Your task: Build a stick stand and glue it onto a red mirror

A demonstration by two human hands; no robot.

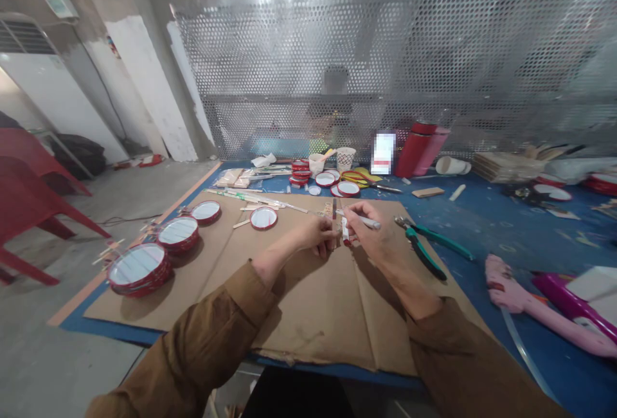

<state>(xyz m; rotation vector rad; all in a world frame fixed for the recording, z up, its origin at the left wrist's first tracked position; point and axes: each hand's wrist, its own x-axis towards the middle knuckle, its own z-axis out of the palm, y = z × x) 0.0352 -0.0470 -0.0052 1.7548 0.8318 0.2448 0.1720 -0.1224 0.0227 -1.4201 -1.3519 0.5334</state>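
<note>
Over the brown cardboard [299, 315], both hands are close together near its far middle. My right hand [367, 230] is closed around a white pen-like tool [370, 222], and a small red and white piece [346, 233] shows beside its fingertips. My left hand [324, 236] has its fingers pressed together just left of that piece; what they pinch is too small to make out. A dark narrow strip [334, 208] and a small light patterned piece [328, 209] show just beyond the fingertips. Left of the hands lies a round red-rimmed lid [263, 218].
Three red tins [139, 268] stand along the left edge. Green-handled pliers [424, 252] lie right of my right hand, with a pink glue gun [511, 289] farther right. Cups [346, 159], a lit phone [382, 153] and a red bottle [415, 150] stand before a perforated metal panel [289, 51].
</note>
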